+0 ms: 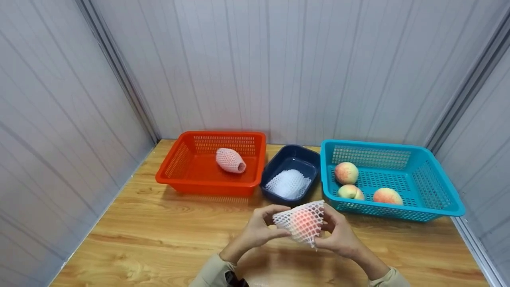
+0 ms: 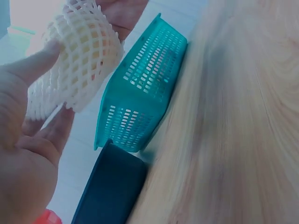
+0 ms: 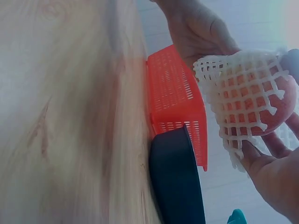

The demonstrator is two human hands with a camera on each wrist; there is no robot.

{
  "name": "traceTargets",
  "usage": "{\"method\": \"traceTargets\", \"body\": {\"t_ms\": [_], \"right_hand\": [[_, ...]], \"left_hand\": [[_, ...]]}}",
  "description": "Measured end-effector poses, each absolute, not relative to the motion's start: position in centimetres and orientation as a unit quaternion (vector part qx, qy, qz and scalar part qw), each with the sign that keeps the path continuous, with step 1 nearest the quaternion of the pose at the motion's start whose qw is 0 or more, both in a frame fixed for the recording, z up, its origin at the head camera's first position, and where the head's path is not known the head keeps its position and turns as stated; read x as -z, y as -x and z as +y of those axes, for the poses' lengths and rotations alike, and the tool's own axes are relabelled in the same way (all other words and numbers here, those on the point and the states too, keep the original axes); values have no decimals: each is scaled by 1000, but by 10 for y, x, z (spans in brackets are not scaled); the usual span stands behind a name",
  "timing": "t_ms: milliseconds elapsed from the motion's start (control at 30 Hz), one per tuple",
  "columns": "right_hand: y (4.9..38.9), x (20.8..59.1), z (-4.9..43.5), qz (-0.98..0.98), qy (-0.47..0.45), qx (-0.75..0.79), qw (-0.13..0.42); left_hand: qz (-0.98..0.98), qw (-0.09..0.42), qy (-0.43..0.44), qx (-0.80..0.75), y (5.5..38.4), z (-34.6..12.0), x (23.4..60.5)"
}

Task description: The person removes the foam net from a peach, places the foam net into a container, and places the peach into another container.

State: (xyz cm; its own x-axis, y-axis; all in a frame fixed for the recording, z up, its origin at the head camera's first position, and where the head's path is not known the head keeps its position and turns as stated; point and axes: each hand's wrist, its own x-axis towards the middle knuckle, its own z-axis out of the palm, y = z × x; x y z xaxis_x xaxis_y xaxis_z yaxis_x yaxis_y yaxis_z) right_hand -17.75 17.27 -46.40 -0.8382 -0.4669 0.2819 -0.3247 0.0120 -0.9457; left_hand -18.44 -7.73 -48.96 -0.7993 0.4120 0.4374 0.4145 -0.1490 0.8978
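Observation:
A peach [image 1: 305, 221] sits inside a white foam net sleeve [image 1: 283, 218], held up above the table between both hands. My left hand [image 1: 257, 228] pinches the sleeve's left side between thumb and fingers. On the other side my right hand [image 1: 338, 233] grips the sleeve and peach, its thumb at the lower edge. In the right wrist view, part of the peach [image 3: 284, 100] shows bare beyond the net's edge [image 3: 233, 122]. The left wrist view has the netting [image 2: 74, 60] stretched over the fruit, with the left thumb pressed against it.
An orange-red basket [image 1: 211, 189] at the back left holds a net-wrapped peach [image 1: 230, 160]. Beside it, a dark blue tub [image 1: 293, 151] contains white foam nets [image 1: 289, 183]. The turquoise basket [image 1: 422, 211] on the right holds three bare peaches [image 1: 346, 173]. Panel walls [image 1: 247, 71] enclose the wooden table [image 1: 159, 243].

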Motion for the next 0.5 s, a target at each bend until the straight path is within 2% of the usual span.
{"method": "traceTargets", "body": {"t_ms": [200,367,500], "right_hand": [[179,462,173,691,289,659,62],[180,460,172,682,301,665,41],[181,463,174,674,318,666,22]], "left_hand": [[-625,26,288,725,178,-76,472],[-634,59,273,722,177,-75,465],[-644,67,263,715,175,-75,465]]}}
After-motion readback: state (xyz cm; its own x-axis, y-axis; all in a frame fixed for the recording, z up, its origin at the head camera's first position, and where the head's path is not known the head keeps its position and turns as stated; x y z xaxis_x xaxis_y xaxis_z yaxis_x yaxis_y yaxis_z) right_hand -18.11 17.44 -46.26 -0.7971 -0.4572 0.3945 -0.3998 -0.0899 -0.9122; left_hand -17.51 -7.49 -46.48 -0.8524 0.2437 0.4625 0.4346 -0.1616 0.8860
